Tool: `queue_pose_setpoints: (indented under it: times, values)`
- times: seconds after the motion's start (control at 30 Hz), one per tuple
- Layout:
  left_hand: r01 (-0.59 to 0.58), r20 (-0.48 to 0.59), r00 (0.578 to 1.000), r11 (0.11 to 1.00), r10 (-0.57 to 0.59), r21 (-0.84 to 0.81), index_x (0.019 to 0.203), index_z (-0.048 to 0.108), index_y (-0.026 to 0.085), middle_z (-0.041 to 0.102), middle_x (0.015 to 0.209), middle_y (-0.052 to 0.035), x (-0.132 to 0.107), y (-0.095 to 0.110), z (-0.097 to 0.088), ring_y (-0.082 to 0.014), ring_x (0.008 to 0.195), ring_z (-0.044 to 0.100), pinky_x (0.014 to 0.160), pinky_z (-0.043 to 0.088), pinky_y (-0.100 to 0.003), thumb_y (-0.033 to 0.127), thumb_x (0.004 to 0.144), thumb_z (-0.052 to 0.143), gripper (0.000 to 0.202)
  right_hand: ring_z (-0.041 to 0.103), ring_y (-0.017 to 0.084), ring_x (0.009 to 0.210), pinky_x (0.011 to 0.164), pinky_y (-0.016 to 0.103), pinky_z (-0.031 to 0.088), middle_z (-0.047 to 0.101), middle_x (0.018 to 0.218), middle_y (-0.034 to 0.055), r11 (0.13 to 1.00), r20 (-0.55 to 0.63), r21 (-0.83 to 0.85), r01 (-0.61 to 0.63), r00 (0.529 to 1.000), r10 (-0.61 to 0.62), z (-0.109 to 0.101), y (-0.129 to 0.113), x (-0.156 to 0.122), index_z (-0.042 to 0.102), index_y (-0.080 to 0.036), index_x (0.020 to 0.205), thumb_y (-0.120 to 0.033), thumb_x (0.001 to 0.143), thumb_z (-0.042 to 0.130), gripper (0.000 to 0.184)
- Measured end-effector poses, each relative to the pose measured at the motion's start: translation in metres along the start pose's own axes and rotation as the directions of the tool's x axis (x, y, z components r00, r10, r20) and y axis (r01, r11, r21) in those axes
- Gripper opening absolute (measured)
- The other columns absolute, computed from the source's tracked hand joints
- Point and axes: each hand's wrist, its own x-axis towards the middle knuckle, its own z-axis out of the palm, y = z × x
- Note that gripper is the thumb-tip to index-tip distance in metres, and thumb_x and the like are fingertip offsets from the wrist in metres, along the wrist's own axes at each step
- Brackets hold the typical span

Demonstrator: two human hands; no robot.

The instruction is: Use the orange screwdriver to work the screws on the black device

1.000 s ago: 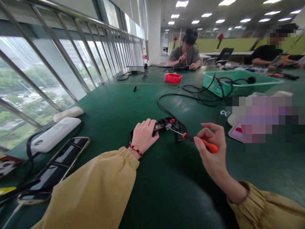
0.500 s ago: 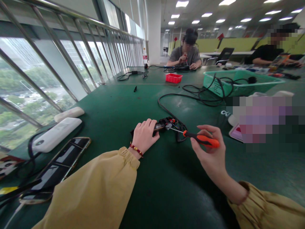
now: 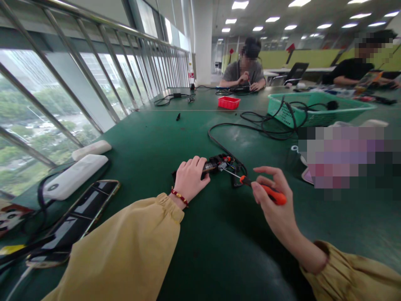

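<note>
My left hand (image 3: 190,179) is closed around the dark barrel of a black corded device (image 3: 210,167), pressing it on the green tabletop. At its right end the inside lies bare, with small red, grey and black parts and thin wires. In my right hand (image 3: 275,196) is a screwdriver (image 3: 272,193) with an orange and black handle, held between thumb and fingers. Its thin shaft points up and left, and the tip meets the grey part in the bared end; the exact contact is too small to make out. A black cord runs from the device toward the back right.
A green basket (image 3: 319,119) with black cable stands at the back right, a small red tray (image 3: 228,103) at the back middle. On the left lie a phone (image 3: 78,221) and a white power bank (image 3: 75,177). Two people sit at the far side.
The screwdriver's handle has swung slightly down and toward me, its tip staying at the grey part. My right hand has shifted its grip on the handle. The left hand has kept still.
</note>
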Motion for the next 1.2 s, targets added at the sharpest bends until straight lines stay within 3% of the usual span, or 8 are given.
queue_pose_setpoints:
  times: [0.1,0.27,0.43,0.57,0.77,0.97,1.2]
  values:
    - [-0.003,-0.001,1.0,1.0,0.003,-0.003,0.102,0.051,0.017,0.059,0.097,-0.006,0.0,0.0,0.0,-0.0209,0.084,0.056,0.07,0.039,-0.033,0.027,0.077,0.051,0.027,0.039,0.006,0.042,0.039,0.019,0.033,0.045,0.056,-0.0064,0.998,0.031,-0.027,-0.057,0.998,0.058,0.0,0.0,-0.001,0.053,-0.02,0.086,-0.027,0.079,0.057,0.011]
    - [-0.002,-0.005,1.0,1.0,0.002,0.003,0.102,0.051,0.017,0.059,0.096,-0.0055,0.0,0.0,0.0,-0.0207,0.083,0.056,0.07,0.039,-0.033,0.026,0.077,0.05,0.027,0.049,0.009,0.056,0.048,0.021,0.041,0.051,0.075,-0.0037,0.998,-0.095,0.031,0.056,0.994,-0.053,0.001,0.0,0.0,0.043,-0.024,0.106,-0.021,0.069,0.066,0.044]
    - [-0.008,-0.011,1.0,1.0,0.008,-0.001,0.102,0.051,0.018,0.059,0.097,-0.0056,0.0,0.0,0.001,-0.0207,0.083,0.056,0.07,0.038,-0.033,0.027,0.077,0.05,0.027,0.04,0.007,0.044,0.039,0.019,0.033,0.043,0.057,-0.0072,1.0,-0.03,-0.017,-0.014,0.999,0.013,0.001,-0.001,0.0,0.05,-0.022,0.094,-0.025,0.075,0.062,0.023]
    - [-0.006,-0.004,1.0,1.0,0.006,0.002,0.102,0.051,0.018,0.059,0.097,-0.0059,0.0,0.0,0.001,-0.0207,0.084,0.056,0.07,0.038,-0.032,0.027,0.077,0.05,0.027,0.049,0.009,0.056,0.049,0.021,0.042,0.05,0.074,-0.0039,0.998,-0.089,0.045,0.051,0.995,-0.047,0.001,0.001,0.001,0.043,-0.024,0.107,-0.02,0.069,0.065,0.044]
    - [-0.007,-0.008,1.0,1.0,0.007,0.004,0.102,0.051,0.018,0.059,0.097,-0.0056,0.0,0.0,0.0,-0.0208,0.084,0.055,0.071,0.038,-0.032,0.027,0.077,0.05,0.027,0.041,0.006,0.044,0.04,0.02,0.032,0.049,0.06,-0.0051,0.994,-0.03,-0.031,-0.102,0.994,0.102,0.0,0.005,-0.001,0.053,-0.02,0.086,-0.029,0.076,0.061,0.016]
    - [-0.009,-0.009,1.0,1.0,0.009,0.004,0.102,0.051,0.018,0.058,0.097,-0.0055,-0.001,0.0,0.0,-0.0206,0.084,0.055,0.071,0.039,-0.033,0.027,0.076,0.05,0.027,0.042,0.006,0.046,0.043,0.019,0.031,0.048,0.059,-0.0051,0.999,0.018,0.012,-0.033,0.999,0.033,-0.003,0.007,-0.002,0.051,-0.019,0.075,-0.018,0.076,0.058,0.008]
    - [-0.012,-0.006,1.0,1.0,0.012,-0.001,0.103,0.051,0.018,0.058,0.097,-0.0059,-0.001,-0.001,0.001,-0.0206,0.084,0.055,0.071,0.039,-0.033,0.027,0.077,0.049,0.028,0.039,0.006,0.045,0.041,0.02,0.027,0.046,0.057,-0.0051,0.996,-0.112,0.047,-0.077,0.99,0.081,-0.007,0.017,0.003,0.051,-0.019,0.074,-0.021,0.078,0.058,0.008]
